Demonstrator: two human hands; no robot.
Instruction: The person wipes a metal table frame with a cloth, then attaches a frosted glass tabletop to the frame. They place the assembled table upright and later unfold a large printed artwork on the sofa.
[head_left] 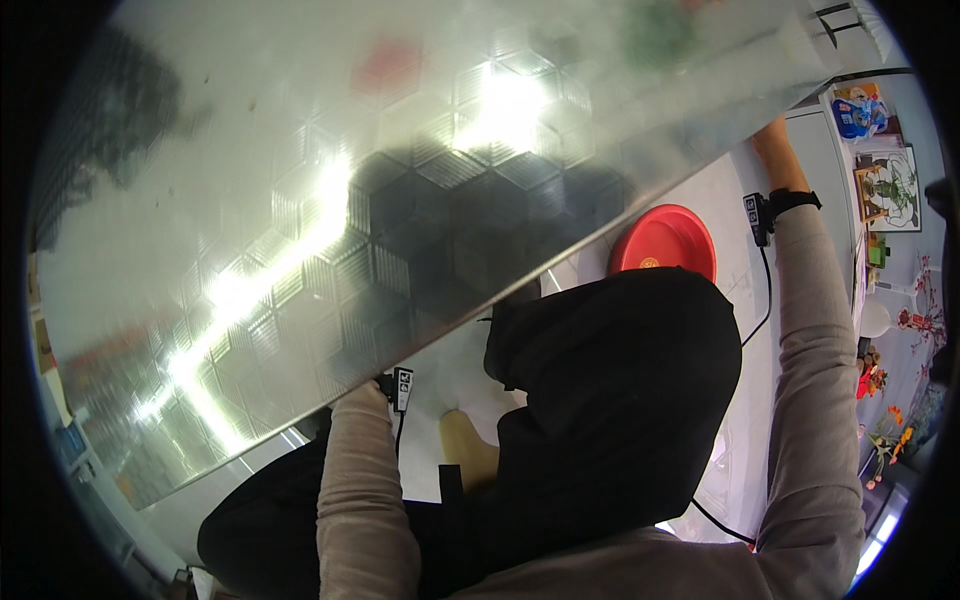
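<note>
A broad, glossy, silvery surface (pixel 290 250) with a hexagon pattern fills the upper left of the head view. Whether it is a loose sheet or a covered tabletop I cannot tell. Its straight near edge slants up to the right, above my legs. My left hand (pixel 362 396) goes under this edge at lower middle, so its fingers are hidden. Far to the right, my right hand (pixel 772 148) reaches up to the same edge near its far corner. The fingers there are hidden behind it, and any grip cannot be made out.
A round red basin (pixel 668 240) stands on the pale floor beyond my knee. Small black devices with cables are strapped at both wrists. Along the right, a white cabinet (pixel 815 150) stands near a framed picture (pixel 893 190) and orange flowers (pixel 890 440).
</note>
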